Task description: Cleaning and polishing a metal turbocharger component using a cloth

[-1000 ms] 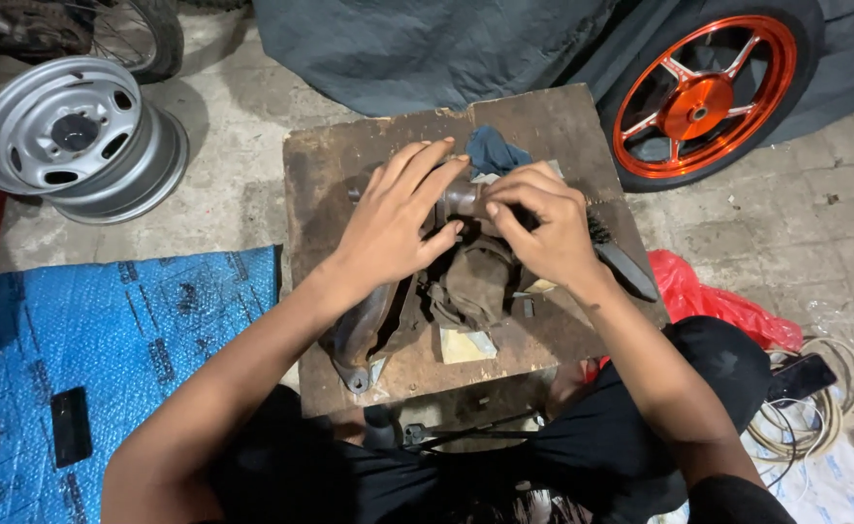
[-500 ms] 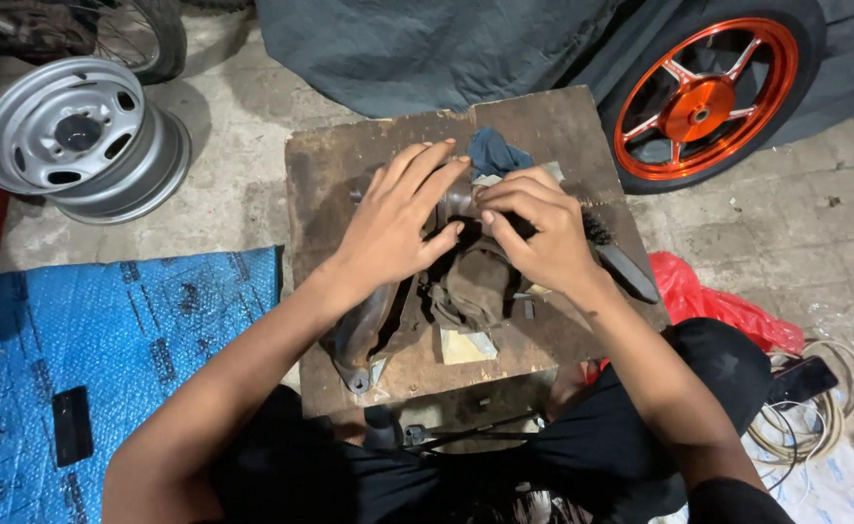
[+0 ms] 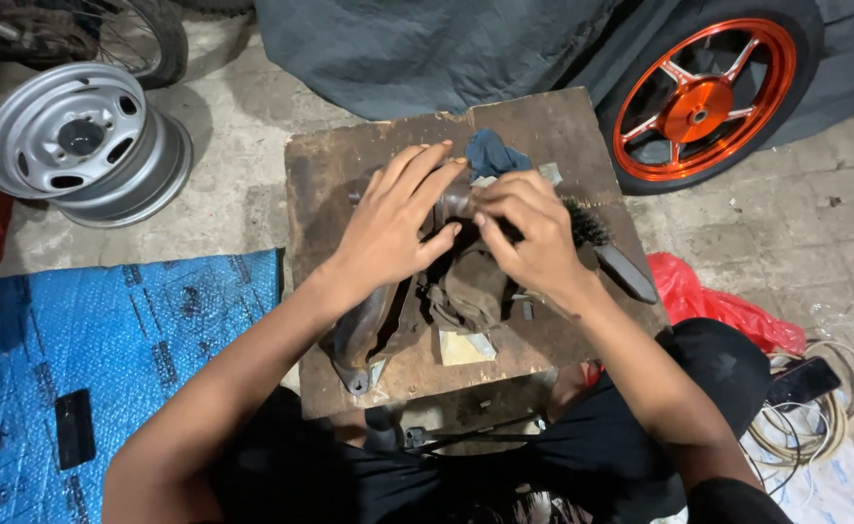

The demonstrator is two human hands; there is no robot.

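Observation:
My left hand (image 3: 395, 221) lies over a long greasy metal part (image 3: 359, 335) on a stained wooden board (image 3: 330, 165), fingers spread and pressing down on it. My right hand (image 3: 533, 233) pinches the short metal tube end (image 3: 456, 201) of that part between thumb and fingers. A dirty brown rag (image 3: 472, 289) sits beneath both hands. A black brush (image 3: 609, 250) lies just right of my right hand, and a blue cloth (image 3: 493, 152) is bunched just beyond my fingertips. What the fingers cover on the part is hidden.
A silver steel wheel rim (image 3: 82, 141) lies at the far left. An orange motorcycle wheel (image 3: 703, 97) stands at the far right beside a dark cover (image 3: 427, 49). A blue mat (image 3: 107, 340) with a black phone (image 3: 74, 427) is at the left; red plastic (image 3: 713, 301) and coiled cable (image 3: 815, 417) at the right.
Both hands stay on the metal part; my right fingers have shifted slightly on the tube end. Nothing else has moved.

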